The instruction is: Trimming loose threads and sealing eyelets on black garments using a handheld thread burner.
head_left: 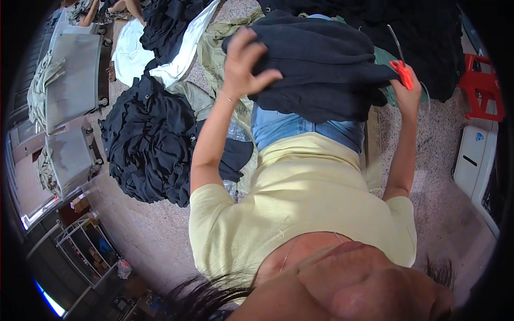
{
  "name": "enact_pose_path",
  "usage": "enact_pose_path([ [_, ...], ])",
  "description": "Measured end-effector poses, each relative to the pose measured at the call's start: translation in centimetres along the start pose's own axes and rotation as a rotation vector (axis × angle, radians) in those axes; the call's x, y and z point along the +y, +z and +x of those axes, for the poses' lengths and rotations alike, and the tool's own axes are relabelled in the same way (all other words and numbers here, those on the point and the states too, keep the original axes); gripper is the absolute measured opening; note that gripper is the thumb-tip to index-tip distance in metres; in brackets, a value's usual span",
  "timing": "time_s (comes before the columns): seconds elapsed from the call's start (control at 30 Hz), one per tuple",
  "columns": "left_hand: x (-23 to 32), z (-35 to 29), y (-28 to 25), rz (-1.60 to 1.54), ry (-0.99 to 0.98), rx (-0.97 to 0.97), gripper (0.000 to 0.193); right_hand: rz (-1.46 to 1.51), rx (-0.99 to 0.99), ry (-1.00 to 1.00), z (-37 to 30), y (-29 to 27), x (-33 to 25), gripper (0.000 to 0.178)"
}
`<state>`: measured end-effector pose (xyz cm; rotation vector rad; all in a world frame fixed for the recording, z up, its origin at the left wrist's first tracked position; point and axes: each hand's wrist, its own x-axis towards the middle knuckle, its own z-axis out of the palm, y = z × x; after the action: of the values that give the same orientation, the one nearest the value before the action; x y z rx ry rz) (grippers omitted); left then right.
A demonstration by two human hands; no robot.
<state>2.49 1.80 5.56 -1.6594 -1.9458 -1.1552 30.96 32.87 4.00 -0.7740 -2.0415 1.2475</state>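
A dark navy piece of clothing or cloth [321, 67] lies bunched across my lap, over my jeans. My left hand [241, 67] is at its left edge with fingers spread and thumb stretched out, slightly blurred. My right hand [408, 97] is closed around red-handled scissors [402, 76], their thin metal blade pointing up and away. The cloth's right corner reaches to the fingers of that hand; whether they also pinch it I cannot tell.
A big heap of dark garments [152, 142] sits on the floor at my left. More dark cloth [423, 43] lies at far right, near a red plastic stool [482, 88] and a white case [474, 160]. Wheeled grey carts [72, 75] stand at left. Another person's limbs [127, 8] show far left.
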Motion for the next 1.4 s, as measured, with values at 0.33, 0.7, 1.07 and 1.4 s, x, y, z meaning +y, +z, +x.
enact_pose_path([
  [0.33,2.1,-5.0,0.4,0.122,0.027,-0.119,0.037,-0.163,-0.237,0.02,-1.2,-7.5,-12.0,0.029],
  [0.7,-4.7,-3.4,-3.4,-0.653,-1.057,-0.296,0.018,-0.217,-0.376,0.167,4.1,-2.5,-2.4,0.041],
  [1.07,-0.9,-2.0,0.1,0.303,-0.214,0.104,0.025,-0.531,-0.421,-0.206,-0.3,-0.8,-13.4,0.051],
  [1.4,-2.3,-3.5,1.0,-0.3,-0.572,0.205,0.022,-0.639,-0.517,-0.496,0.5,6.6,-18.3,0.038],
])
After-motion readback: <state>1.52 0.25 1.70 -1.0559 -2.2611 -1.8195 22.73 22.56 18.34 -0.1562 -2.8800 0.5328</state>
